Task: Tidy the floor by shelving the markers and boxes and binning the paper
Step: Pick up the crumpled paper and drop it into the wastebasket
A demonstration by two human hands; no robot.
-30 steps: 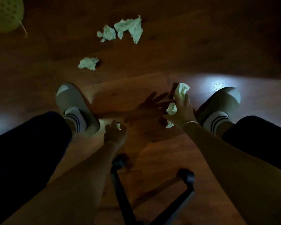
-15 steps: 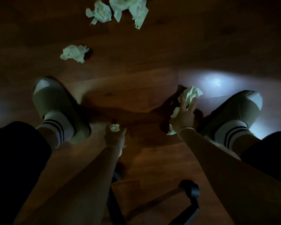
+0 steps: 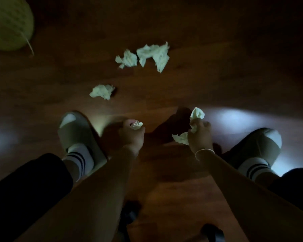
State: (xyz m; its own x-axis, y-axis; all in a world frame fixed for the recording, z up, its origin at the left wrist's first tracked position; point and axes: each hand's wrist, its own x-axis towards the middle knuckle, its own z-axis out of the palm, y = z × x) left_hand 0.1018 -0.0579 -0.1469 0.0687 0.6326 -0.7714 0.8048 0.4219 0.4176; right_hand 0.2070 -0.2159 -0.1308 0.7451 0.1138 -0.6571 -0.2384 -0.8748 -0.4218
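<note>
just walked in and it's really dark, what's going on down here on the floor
A seated person is picking crumpled paper off a wooden floor. The left hand is closed on a small paper wad, and the right hand grips a larger crumpled piece. Three more scraps lie ahead: one near the left slipper and two farther out, a small one beside a big one. A green basket-like object shows at top left.
</note>
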